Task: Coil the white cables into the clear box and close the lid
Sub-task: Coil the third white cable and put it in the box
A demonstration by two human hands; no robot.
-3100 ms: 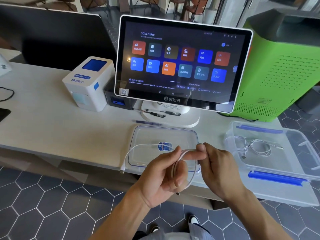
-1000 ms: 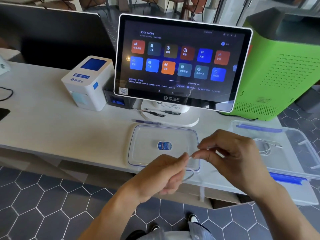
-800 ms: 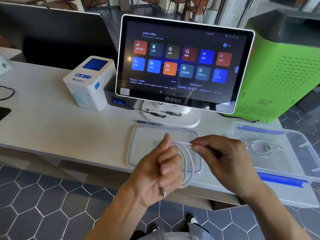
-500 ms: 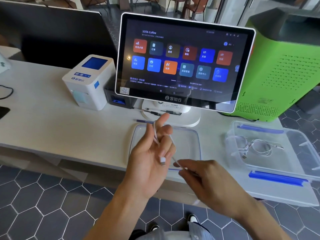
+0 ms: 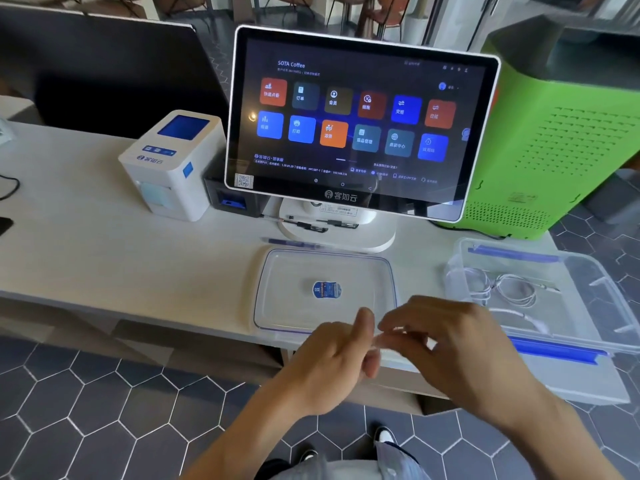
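Observation:
My left hand [image 5: 329,362] and my right hand [image 5: 453,344] meet in front of the table edge, both blurred. Between them a short bit of the white cable [image 5: 380,340] shows. My left fingers curl round it and my right fingertips pinch it, while the rest of it is hidden by the hands. The clear box [image 5: 595,282] stands open at the right with other coiled white cables [image 5: 512,289] inside. Its clear lid [image 5: 277,292] lies flat on the table beyond my hands, with a blue sticker in the middle.
A touchscreen terminal [image 5: 356,123] stands behind the lid, a white label printer [image 5: 173,164] to its left and a green machine [image 5: 568,133] behind the box. A pen [image 5: 291,242] lies by the terminal's base. The box has blue latches [image 5: 557,351].
My left hand has dropped from in front of the lid to the table edge and turned over. My right hand has come up to meet it, and the loops seen earlier are now hidden.

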